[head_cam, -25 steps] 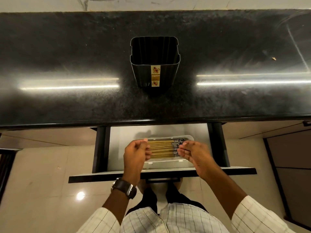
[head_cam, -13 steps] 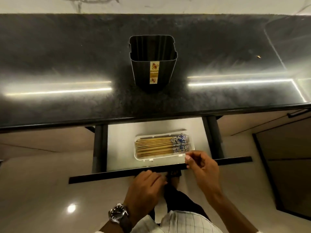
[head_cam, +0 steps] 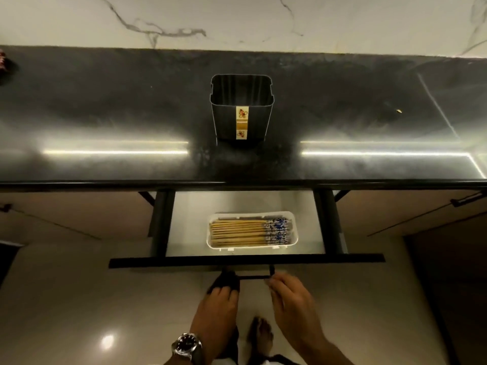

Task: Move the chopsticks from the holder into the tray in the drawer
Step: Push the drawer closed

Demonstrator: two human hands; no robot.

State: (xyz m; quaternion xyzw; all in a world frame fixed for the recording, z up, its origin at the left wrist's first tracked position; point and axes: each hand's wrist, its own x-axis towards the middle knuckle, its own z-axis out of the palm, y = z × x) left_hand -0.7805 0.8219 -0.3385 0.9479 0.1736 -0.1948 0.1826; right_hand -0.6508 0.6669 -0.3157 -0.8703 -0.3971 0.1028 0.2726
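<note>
A black square holder (head_cam: pixel 241 111) with a flowered label stands on the dark counter, and nothing shows inside it. Below, the drawer (head_cam: pixel 245 260) is pulled out. A white tray (head_cam: pixel 293 234) lies in it, filled with several wooden chopsticks (head_cam: pixel 242 232) whose blue-patterned ends point right. My left hand (head_cam: pixel 217 309), with a watch on the wrist, hangs in front of the drawer's front panel, fingers loosely curled, holding nothing. My right hand (head_cam: pixel 291 299) is beside the black drawer handle (head_cam: pixel 253 276), fingertips close to its right end, fingers apart and empty.
The black counter (head_cam: pixel 105 114) runs the full width, with a marble wall (head_cam: pixel 237 19) behind it. A small crumb (head_cam: pixel 399 111) lies on the counter at right. Cabinet fronts flank the drawer. My bare foot (head_cam: pixel 261 335) stands on the glossy floor below.
Both hands have drawn back out of the drawer, from over the tray to in front of the drawer's front panel. The chopsticks stay in the tray.
</note>
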